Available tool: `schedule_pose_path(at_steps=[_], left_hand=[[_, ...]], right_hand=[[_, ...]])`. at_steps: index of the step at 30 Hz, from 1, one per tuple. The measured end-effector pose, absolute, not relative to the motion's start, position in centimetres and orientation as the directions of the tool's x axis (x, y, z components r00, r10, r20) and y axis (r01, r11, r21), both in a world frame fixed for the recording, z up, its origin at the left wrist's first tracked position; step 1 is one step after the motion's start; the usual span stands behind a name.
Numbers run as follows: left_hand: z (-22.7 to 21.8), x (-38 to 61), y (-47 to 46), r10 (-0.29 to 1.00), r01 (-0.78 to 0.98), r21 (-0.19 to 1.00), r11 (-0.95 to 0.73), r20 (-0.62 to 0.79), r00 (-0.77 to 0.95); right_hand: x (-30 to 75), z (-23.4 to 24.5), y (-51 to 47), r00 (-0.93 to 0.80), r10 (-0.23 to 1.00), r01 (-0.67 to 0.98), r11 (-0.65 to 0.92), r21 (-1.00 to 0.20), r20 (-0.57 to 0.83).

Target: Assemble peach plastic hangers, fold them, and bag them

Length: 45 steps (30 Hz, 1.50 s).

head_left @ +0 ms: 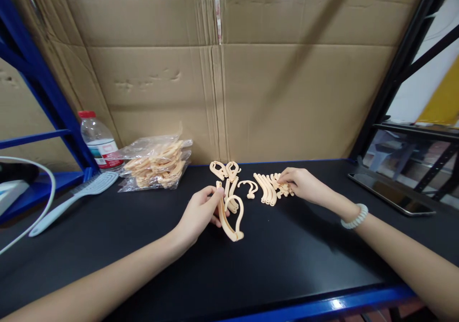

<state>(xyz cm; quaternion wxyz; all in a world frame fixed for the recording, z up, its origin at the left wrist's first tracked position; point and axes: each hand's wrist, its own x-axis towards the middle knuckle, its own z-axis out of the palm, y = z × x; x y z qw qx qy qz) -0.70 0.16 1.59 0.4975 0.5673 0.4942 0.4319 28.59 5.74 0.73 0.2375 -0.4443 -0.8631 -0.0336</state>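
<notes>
My left hand (202, 209) is closed around a beige plastic folding hanger (229, 228), a long curved arm joined to a looped hook part, raised above the black table. My right hand (301, 183) reaches down to a cluster of small beige hanger parts (285, 190), its fingers pinched on one of them; the fingertips partly hide it. Left of that hand, several curved hanger arms (265, 188) lie side by side. A single hook piece (251, 188) rests between the hands. Behind my left hand lie two folded hangers (232, 170) and more straight arms (233, 186).
Clear bags of beige parts (154, 164) are stacked at the back left, beside a red-capped bottle (100, 142) and a pale blue hairbrush (89, 188). A phone (390, 195) lies at the right. Cardboard (304, 87) walls off the table's back; a white cable (53, 188) curves at left.
</notes>
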Motion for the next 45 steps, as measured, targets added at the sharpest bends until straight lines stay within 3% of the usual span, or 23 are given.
schedule_pose_path(at_steps=[4,8,15,21,24,26,29,31,33,45], left_hand=[[1.8,-0.7,-0.1,0.993,0.083,0.996,-0.027,0.018,0.114],[1.7,-0.7,-0.3,0.993,0.065,0.997,-0.042,0.035,0.117],[1.5,-0.3,-0.8,0.983,0.015,0.995,-0.098,0.094,0.158],[1.5,-0.1,-1.1,0.983,-0.004,0.989,-0.151,0.15,0.11],[1.3,-0.4,-0.8,0.955,0.049,0.954,-0.296,0.295,0.035],[1.3,-0.7,-0.7,0.873,0.224,0.846,-0.484,0.483,0.061],[1.4,-0.9,-1.2,0.61,0.503,0.403,-0.764,0.704,0.363],[1.6,-0.7,-1.8,0.442,0.521,0.085,-0.849,0.656,0.612],[1.7,-0.5,-2.3,0.374,0.491,-0.074,-0.868,0.552,0.745],[1.1,0.0,-2.3,0.447,0.54,-0.146,-0.829,0.408,0.796]], right_hand=[[27.7,1.1,4.8,-0.502,0.694,0.752,0.645,-0.136,0.516],[24.8,1.9,1.7,-0.598,0.496,0.554,0.823,-0.122,0.63],[20.9,1.1,-1.9,-0.811,0.23,0.387,0.901,0.198,0.538],[21.2,0.7,-1.5,-0.779,0.298,0.433,0.892,0.129,0.552],[21.4,0.8,-1.5,-0.725,0.364,0.498,0.864,0.079,0.585],[21.5,0.9,-1.5,-0.697,0.381,0.524,0.849,0.068,0.608],[21.6,0.8,-1.5,-0.678,0.385,0.542,0.837,0.072,0.626],[21.6,0.7,-1.6,-0.686,0.378,0.543,0.835,0.091,0.621],[21.6,0.6,-1.7,-0.703,0.364,0.539,0.833,0.125,0.611],[20.8,0.6,-2.7,-0.749,0.284,0.501,0.834,0.232,0.599]])
